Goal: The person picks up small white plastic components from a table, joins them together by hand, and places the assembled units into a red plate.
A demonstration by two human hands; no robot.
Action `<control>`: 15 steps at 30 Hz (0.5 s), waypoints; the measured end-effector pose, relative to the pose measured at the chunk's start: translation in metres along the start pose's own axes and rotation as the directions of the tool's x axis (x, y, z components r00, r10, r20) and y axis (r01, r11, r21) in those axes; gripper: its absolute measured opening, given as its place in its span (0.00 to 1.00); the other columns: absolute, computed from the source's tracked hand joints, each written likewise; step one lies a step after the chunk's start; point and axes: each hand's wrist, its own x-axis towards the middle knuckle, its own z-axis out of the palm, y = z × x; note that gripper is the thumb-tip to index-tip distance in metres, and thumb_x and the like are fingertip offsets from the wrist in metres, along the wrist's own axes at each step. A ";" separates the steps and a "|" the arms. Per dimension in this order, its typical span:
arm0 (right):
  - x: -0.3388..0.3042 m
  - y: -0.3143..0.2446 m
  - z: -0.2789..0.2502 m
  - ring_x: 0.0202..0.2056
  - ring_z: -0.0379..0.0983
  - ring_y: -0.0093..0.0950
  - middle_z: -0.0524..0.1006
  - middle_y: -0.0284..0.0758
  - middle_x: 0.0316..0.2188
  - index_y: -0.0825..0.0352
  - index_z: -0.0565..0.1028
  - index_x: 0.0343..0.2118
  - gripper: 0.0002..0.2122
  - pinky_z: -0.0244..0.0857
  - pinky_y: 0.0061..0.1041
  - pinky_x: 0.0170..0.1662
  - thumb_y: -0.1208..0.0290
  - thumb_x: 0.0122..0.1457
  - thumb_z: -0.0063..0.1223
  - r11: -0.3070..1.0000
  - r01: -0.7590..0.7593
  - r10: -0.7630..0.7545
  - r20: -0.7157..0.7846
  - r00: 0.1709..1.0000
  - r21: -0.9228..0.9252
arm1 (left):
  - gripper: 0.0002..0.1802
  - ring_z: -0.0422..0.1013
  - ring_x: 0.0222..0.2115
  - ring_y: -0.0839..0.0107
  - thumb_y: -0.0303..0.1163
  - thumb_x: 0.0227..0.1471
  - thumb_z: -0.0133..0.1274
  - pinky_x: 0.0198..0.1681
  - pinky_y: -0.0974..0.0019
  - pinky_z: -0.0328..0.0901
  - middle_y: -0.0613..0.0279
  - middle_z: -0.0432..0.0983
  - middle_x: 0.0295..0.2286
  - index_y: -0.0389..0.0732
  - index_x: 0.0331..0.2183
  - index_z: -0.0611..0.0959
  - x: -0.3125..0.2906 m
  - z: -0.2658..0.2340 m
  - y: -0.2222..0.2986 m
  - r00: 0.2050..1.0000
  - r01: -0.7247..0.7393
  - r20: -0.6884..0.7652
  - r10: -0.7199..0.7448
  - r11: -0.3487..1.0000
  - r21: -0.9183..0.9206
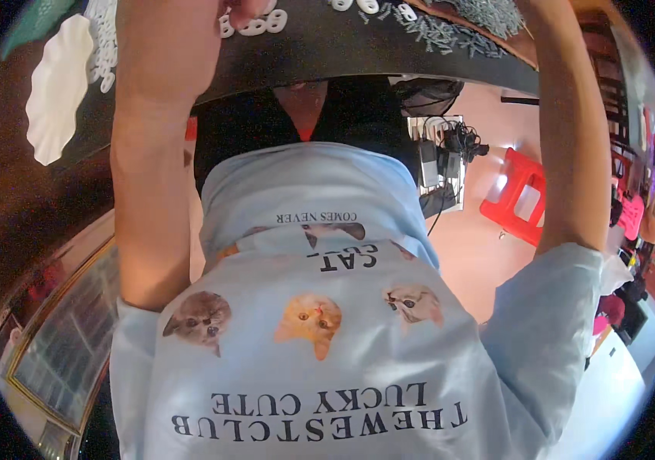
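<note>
My left hand (182, 34) reaches over the dark table at the top edge, where the picture cuts most of it off. A fingertip shows close to several small white oval pieces with two holes (255, 24); whether it touches or holds one is hidden. My right forearm (569, 138) rises along the right side, and its hand lies beyond the top edge. Beside that arm is a heap of small grey screws (488, 15), with more loose screws (439, 34) spread to its left. Further white pieces (354, 4) lie at the top middle.
Left of my left arm are a white wavy-edged dish (59, 92) and a pile of white pieces (103, 50). The dark table's near edge (488, 69) curves before my lap. A red plastic stool (519, 198) and tangled black cables (454, 146) are below, on the right.
</note>
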 end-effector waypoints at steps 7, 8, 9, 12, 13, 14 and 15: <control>0.007 0.051 0.020 0.33 0.72 0.44 0.75 0.49 0.28 0.74 0.73 0.29 0.13 0.64 0.38 0.38 0.66 0.56 0.45 0.962 0.263 -0.268 -0.076 0.960 -0.076 | 0.14 0.60 0.12 0.80 0.36 0.54 0.48 0.13 0.77 0.51 0.65 0.66 0.15 0.38 0.22 0.74 0.003 -0.003 -0.011 0.968 0.248 0.096 -0.231 0.934 -0.258; 0.008 0.047 0.017 0.33 0.72 0.44 0.75 0.49 0.28 0.74 0.73 0.29 0.13 0.64 0.39 0.38 0.66 0.56 0.45 0.960 0.272 -0.277 -0.076 0.958 -0.067 | 0.14 0.60 0.11 0.80 0.36 0.54 0.48 0.13 0.77 0.51 0.65 0.66 0.15 0.38 0.22 0.73 -0.002 0.006 0.006 0.993 0.075 0.083 -0.082 0.994 0.080; 0.010 0.044 0.016 0.33 0.72 0.44 0.75 0.49 0.28 0.74 0.73 0.29 0.13 0.64 0.39 0.38 0.66 0.56 0.45 0.958 0.279 -0.284 -0.083 0.955 -0.068 | 0.14 0.60 0.11 0.80 0.36 0.54 0.48 0.13 0.77 0.51 0.65 0.66 0.15 0.38 0.22 0.73 -0.002 0.005 0.005 0.994 0.067 0.080 -0.073 0.994 0.085; 0.013 0.045 0.016 0.34 0.72 0.45 0.75 0.50 0.29 0.75 0.73 0.29 0.13 0.64 0.39 0.39 0.67 0.55 0.45 0.950 0.288 -0.302 -0.127 0.945 -0.119 | 0.14 0.60 0.11 0.79 0.36 0.54 0.47 0.12 0.77 0.51 0.64 0.66 0.16 0.38 0.22 0.73 0.002 -0.001 -0.004 0.995 0.090 0.023 -0.092 0.991 0.098; 0.012 0.046 0.014 0.34 0.72 0.45 0.75 0.50 0.29 0.74 0.73 0.29 0.13 0.64 0.39 0.38 0.67 0.55 0.45 0.953 0.284 -0.297 -0.135 0.945 -0.108 | 0.14 0.59 0.11 0.79 0.36 0.55 0.46 0.13 0.77 0.51 0.64 0.66 0.16 0.37 0.22 0.74 0.004 -0.001 -0.004 0.993 0.112 0.032 -0.115 0.990 0.087; 0.012 0.045 0.012 0.34 0.72 0.45 0.75 0.50 0.29 0.74 0.73 0.29 0.12 0.64 0.40 0.38 0.68 0.55 0.45 0.953 0.286 -0.298 -0.141 0.944 -0.098 | 0.15 0.59 0.12 0.78 0.36 0.55 0.45 0.13 0.76 0.51 0.64 0.66 0.16 0.37 0.23 0.74 0.004 -0.003 -0.003 0.990 0.133 0.035 -0.136 0.988 0.076; 0.014 0.048 0.011 0.34 0.72 0.45 0.75 0.50 0.29 0.74 0.73 0.29 0.12 0.64 0.40 0.38 0.68 0.55 0.45 0.951 0.291 -0.303 -0.145 0.942 -0.101 | 0.15 0.59 0.12 0.78 0.36 0.55 0.45 0.13 0.76 0.51 0.64 0.66 0.16 0.37 0.23 0.74 0.006 -0.007 -0.003 0.991 0.127 0.033 -0.130 0.989 0.077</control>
